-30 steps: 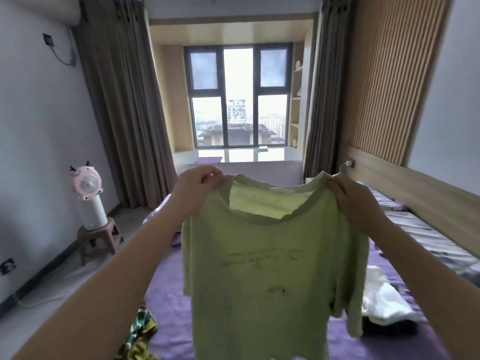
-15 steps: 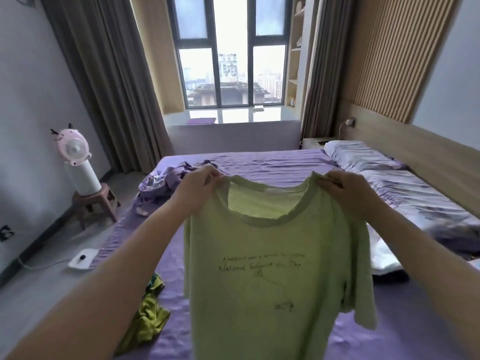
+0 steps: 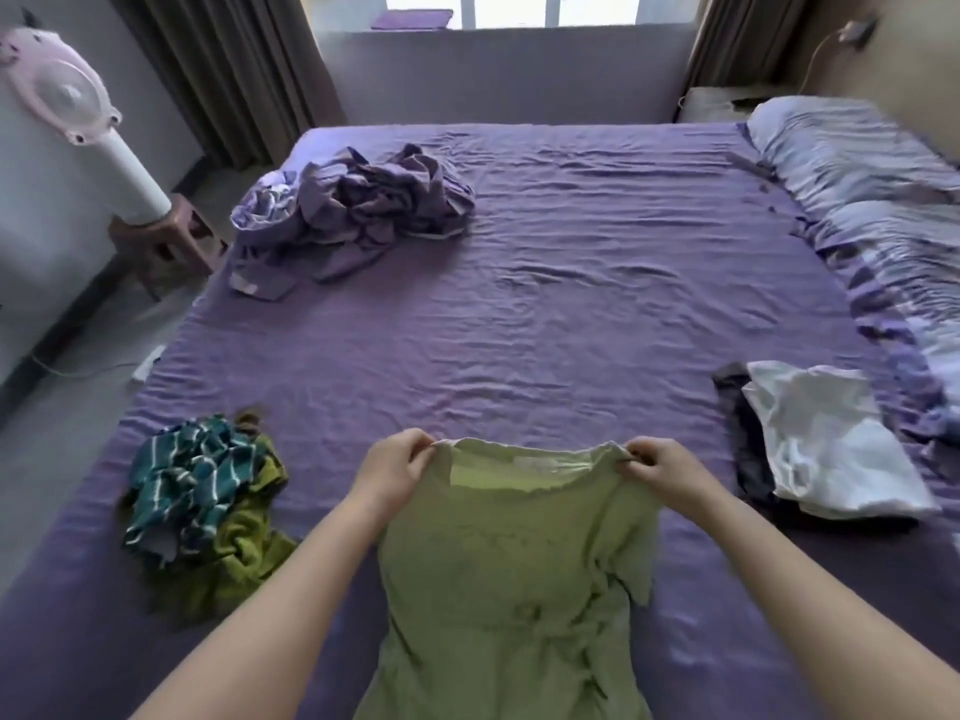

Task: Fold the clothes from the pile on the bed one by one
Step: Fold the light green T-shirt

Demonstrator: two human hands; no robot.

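A light green T-shirt (image 3: 498,579) with faint dark writing hangs low over the near part of the purple bed (image 3: 545,314). My left hand (image 3: 395,472) pinches its left shoulder by the collar. My right hand (image 3: 662,472) pinches the right shoulder. The shirt's lower part bunches toward me. To the left lies a small pile: a teal striped garment (image 3: 192,478) on an olive green one (image 3: 239,553).
A crumpled purple bundle (image 3: 358,205) lies at the bed's far left. White and dark clothes (image 3: 826,449) sit at the right edge, beside striped pillows (image 3: 883,189). A pink fan (image 3: 67,106) stands on a stool (image 3: 161,241) left of the bed.
My hands have lowered the green T-shirt from chest height down toward the bed, still gripping both shoulders. My view has tilted down from the window to the mattress.
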